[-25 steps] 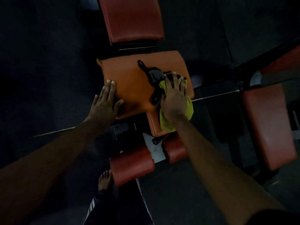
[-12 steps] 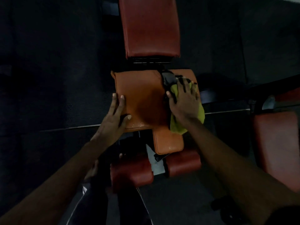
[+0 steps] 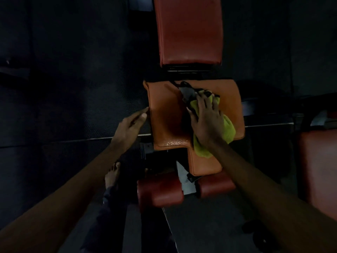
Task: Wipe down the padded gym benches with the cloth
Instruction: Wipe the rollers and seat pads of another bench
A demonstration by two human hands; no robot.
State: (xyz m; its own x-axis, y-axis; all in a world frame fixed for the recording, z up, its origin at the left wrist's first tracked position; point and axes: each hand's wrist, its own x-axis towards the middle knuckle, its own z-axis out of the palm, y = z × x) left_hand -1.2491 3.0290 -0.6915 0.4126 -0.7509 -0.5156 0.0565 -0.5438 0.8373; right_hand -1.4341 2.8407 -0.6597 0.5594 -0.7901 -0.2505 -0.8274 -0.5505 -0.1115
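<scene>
The crumpled yellow-green cloth (image 3: 227, 133) lies on the right half of the orange padded seat (image 3: 164, 115) of the bench in front of us, its near end trailing onto the seat's narrow tongue. Our right hand (image 3: 207, 121) lies palm down on it, fingers spread and nearly straight, pressing it to the pad; the fingertips reach a dark grey and black patch (image 3: 187, 92) at the seat's far edge. Our left hand (image 3: 130, 125) holds nothing: its fingers are stretched out together just beside the seat's left edge, and we cannot tell whether they touch it. Beyond the seat stands the dark red padded backrest (image 3: 189, 30). Nearer us sit two dark red roller pads (image 3: 160, 192). A bare foot (image 3: 112, 174) rests on the dark floor, and another red pad (image 3: 318, 167) shows at the right.
</scene>
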